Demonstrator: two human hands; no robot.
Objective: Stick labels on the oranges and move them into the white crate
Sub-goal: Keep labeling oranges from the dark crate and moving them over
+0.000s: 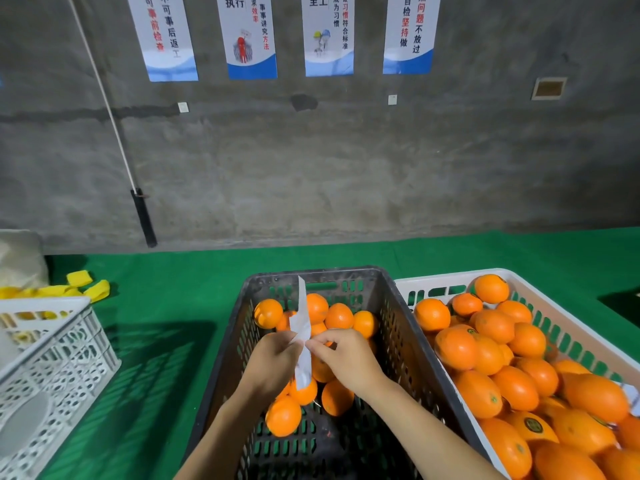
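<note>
Two bare forearms come up from the bottom edge, cut off before the elbows, and meet over the black crate (221, 344). The left hand (273, 362) shows only its back. Its fingers curl round the label strip (302, 323), with their tips hidden behind the paper. The right hand (346, 356) pinches the same strip between thumb and forefinger, the other fingers curled under. The strip stands nearly upright, its top end level in the picture with the crate's far wall and its lower end hanging between the wrists. Any labels on it are too pale to make out.

Beneath the hands, loose oranges (339, 315) lie low in the black crate, several partly covered by the hands, and bare crate floor shows nearer the camera. Just beside it on the right, the white crate (453, 276) is heaped with piled oranges (485, 355). A few carry a dark round sticker (532, 424), and the crate's near end runs off the frame.

At the left edge a lattice crate (69, 344) is cut off, and a broad band of green cloth (173, 289) lies between it and the black crate. Beyond it sit yellow strips (81, 284) and a pale bag (17, 258), half out of view. More green cloth stretches behind both crates to a grey concrete wall (346, 168), where the posters (251, 39) are cropped at the top.
</note>
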